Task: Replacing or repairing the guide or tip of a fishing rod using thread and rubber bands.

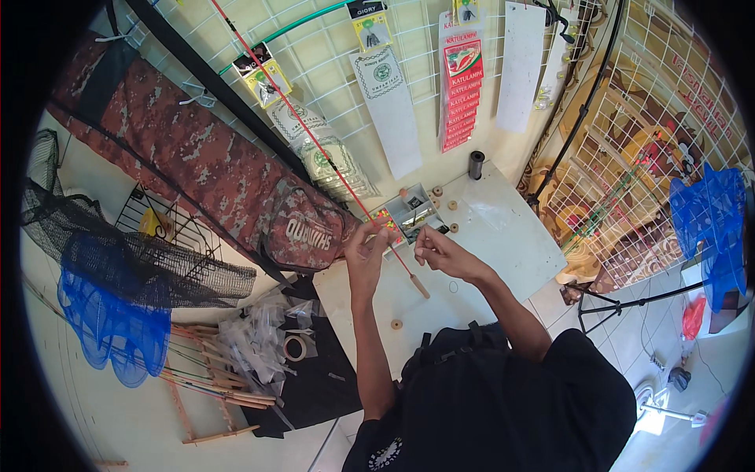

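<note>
A thin red fishing rod [308, 132] slants down over the white table from the upper left to its short tan handle [420, 286]. My left hand [368, 244] is closed on the rod a little above that handle, thumb and fingers raised around it. To its right, my right hand [442, 253] is closed with its fingertips pinched together, level with the left and apart from it. Anything between those fingertips is too small to make out. Just beyond my hands lies an open grey compartment box [412, 206] with small parts in it, next to a colourful patterned packet [384, 220].
Several small cork rings [396, 324] and a black cylinder [476, 165] stand on the white table [511, 244]. At left leans a camouflage rod bag [197, 165]. Packets hang on the wire grid [425, 47]. A tape roll [295, 348] lies among plastic bags [252, 338].
</note>
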Available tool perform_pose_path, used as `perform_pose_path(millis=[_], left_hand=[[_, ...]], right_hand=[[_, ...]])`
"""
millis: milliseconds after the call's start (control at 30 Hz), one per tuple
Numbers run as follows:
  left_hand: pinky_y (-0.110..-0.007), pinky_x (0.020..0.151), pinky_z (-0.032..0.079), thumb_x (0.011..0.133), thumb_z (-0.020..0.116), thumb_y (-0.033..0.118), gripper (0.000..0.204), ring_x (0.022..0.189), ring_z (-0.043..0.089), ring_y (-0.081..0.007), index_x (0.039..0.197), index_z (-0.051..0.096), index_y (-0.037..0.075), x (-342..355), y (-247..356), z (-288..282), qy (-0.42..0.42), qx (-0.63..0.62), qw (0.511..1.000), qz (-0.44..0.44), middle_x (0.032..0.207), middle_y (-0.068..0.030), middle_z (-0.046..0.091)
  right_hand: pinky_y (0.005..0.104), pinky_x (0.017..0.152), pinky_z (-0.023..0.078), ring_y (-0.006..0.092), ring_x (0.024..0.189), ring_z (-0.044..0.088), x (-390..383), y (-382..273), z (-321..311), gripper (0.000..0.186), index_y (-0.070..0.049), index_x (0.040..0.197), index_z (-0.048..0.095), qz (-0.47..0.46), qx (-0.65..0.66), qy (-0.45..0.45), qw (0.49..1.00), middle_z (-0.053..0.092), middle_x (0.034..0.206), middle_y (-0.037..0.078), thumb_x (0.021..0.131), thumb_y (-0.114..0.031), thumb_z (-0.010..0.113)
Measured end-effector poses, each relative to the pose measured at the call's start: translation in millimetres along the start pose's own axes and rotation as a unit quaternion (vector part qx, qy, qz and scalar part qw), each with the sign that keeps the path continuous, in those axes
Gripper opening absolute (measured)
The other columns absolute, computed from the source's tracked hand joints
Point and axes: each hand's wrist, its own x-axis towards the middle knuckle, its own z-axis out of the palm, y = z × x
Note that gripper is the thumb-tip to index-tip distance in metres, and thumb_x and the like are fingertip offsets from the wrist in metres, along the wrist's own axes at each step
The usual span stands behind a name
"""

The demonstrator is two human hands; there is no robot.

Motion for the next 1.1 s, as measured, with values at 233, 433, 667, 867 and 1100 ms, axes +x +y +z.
perform_pose_path(millis=[233, 433, 667, 867, 1100], left_hand=[[-0.03, 0.082, 0.053, 0.093, 0.06, 0.007, 0.021, 0.089, 0.067, -0.0175, 0.11, 0.062, -0.006, -5.0, 2.2, 5.4, -0.007, 0.013, 0.999, -0.033, 0.097, -0.012, 0.066], [-0.028, 0.08, 0.054, 0.09, 0.063, 0.006, 0.021, 0.088, 0.066, -0.0155, 0.108, 0.065, -0.005, -0.1, -3.7, -0.1, -0.007, 0.047, 0.999, -0.017, 0.098, -0.0094, 0.065], [-0.026, 0.077, 0.053, 0.087, 0.066, 0.005, 0.022, 0.087, 0.066, -0.0137, 0.107, 0.067, -0.004, -0.5, -2.3, 3.9, -0.002, 0.053, 0.998, -0.022, 0.099, -0.008, 0.063], [-0.024, 0.075, 0.052, 0.087, 0.066, 0.004, 0.021, 0.085, 0.066, -0.0139, 0.106, 0.067, -0.004, -0.3, -2.0, 5.9, -0.002, 0.064, 0.998, -0.013, 0.098, -0.0077, 0.063], [-0.025, 0.076, 0.054, 0.087, 0.066, 0.003, 0.021, 0.086, 0.066, -0.014, 0.107, 0.067, -0.004, -2.2, 3.2, 8.3, 0.003, 0.056, 0.998, -0.015, 0.099, -0.0077, 0.062]], right_hand=[[0.0218, 0.05, 0.024, 0.0011, 0.057, 0.03, -2.6, -16.5, 4.8, 0.007, -0.005, 0.092, 0.054, 0.037, -0.034, 0.038, 0.998, 0.039, 0.064, -0.008, 0.092, -0.011, 0.057], [0.0262, 0.047, 0.029, 0.0048, 0.049, 0.033, -0.4, -12.8, 4.4, 0.01, -0.003, 0.087, 0.061, -0.003, -0.162, 0.1, 0.982, 0.039, 0.055, -0.004, 0.086, -0.012, 0.064], [0.0288, 0.047, 0.026, 0.0074, 0.048, 0.03, 1.7, -6.6, 14.9, 0.011, -0.002, 0.087, 0.06, -0.077, -0.288, 0.144, 0.944, 0.034, 0.051, -0.001, 0.086, -0.012, 0.066], [0.0277, 0.046, 0.025, 0.0056, 0.047, 0.029, -2.2, -3.5, 27.7, 0.012, -0.001, 0.086, 0.06, -0.075, -0.23, 0.171, 0.955, 0.034, 0.049, -0.003, 0.087, -0.012, 0.065], [0.0313, 0.045, 0.035, 0.0121, 0.041, 0.045, -1.5, 5.0, 30.4, 0.016, -0.004, 0.085, 0.059, -0.085, -0.245, 0.222, 0.94, 0.044, 0.049, 0.001, 0.086, -0.018, 0.067]])
